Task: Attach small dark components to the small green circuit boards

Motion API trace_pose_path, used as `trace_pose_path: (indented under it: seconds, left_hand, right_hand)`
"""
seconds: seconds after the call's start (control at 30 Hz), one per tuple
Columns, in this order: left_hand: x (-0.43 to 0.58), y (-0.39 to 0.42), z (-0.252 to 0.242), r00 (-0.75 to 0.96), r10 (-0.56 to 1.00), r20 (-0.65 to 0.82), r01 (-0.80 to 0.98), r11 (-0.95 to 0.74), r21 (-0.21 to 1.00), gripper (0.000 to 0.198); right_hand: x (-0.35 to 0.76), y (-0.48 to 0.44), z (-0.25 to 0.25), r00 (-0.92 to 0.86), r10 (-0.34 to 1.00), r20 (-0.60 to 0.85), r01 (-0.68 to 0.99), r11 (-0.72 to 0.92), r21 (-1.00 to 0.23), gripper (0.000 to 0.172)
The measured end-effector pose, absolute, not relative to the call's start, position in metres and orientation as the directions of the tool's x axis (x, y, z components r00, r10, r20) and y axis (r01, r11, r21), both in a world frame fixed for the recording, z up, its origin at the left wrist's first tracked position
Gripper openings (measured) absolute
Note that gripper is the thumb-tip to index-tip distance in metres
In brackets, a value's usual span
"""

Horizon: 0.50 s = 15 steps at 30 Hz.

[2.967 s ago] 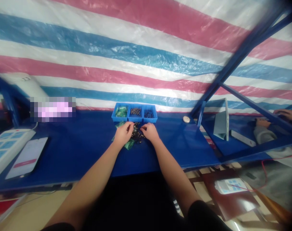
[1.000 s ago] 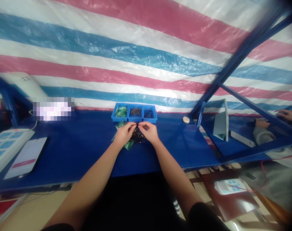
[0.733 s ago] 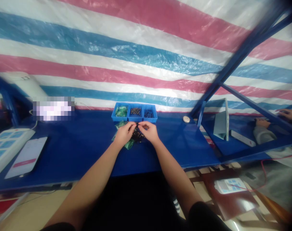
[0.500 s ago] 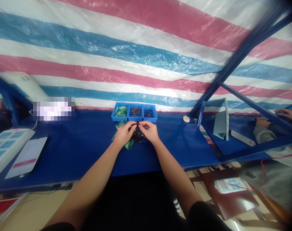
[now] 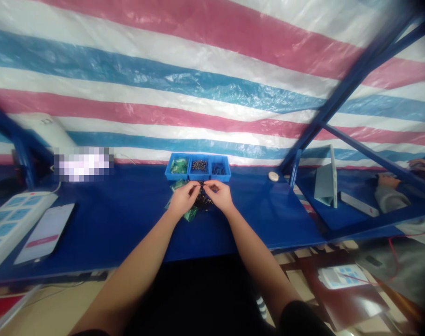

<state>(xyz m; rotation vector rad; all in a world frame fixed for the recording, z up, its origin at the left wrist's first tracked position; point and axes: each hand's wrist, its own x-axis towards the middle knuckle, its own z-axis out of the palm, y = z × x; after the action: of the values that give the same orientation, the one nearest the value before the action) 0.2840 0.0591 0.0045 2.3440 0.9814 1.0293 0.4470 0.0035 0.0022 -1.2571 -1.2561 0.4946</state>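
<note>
My left hand (image 5: 183,198) and my right hand (image 5: 217,196) meet over a small heap of dark parts (image 5: 202,200) on the blue table (image 5: 121,219). Both hands pinch something tiny between their fingertips, too small to name. Green pieces (image 5: 190,214) lie under and beside my left hand. Just beyond the hands stands a blue tray (image 5: 197,177) with three compartments: green pieces on the left, dark metal parts in the middle, dark blue parts on the right.
A phone (image 5: 46,232) and a white panel with blue squares (image 5: 9,224) lie at the left. A small round disc (image 5: 273,176) sits right of the tray. Blue frame bars (image 5: 338,98) rise at the right. Another person's hands (image 5: 391,179) are at a neighbouring table beside a grey stand (image 5: 326,179).
The pinched fingertips of both hands have risen slightly off the heap and closed together. The view has tilted a little, shifting everything down.
</note>
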Motion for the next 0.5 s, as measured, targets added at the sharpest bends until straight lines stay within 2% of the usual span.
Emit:
trace_pose_path:
  seconds: [0.5]
  left_hand:
    - [0.2841, 0.0601, 0.0039, 0.490, 0.740, 0.461, 0.422, -0.664, 0.617, 0.028]
  right_hand:
    - [0.4464, 0.0018, 0.0054, 0.314, 0.852, 0.420, 0.325, 0.319, -0.890, 0.023]
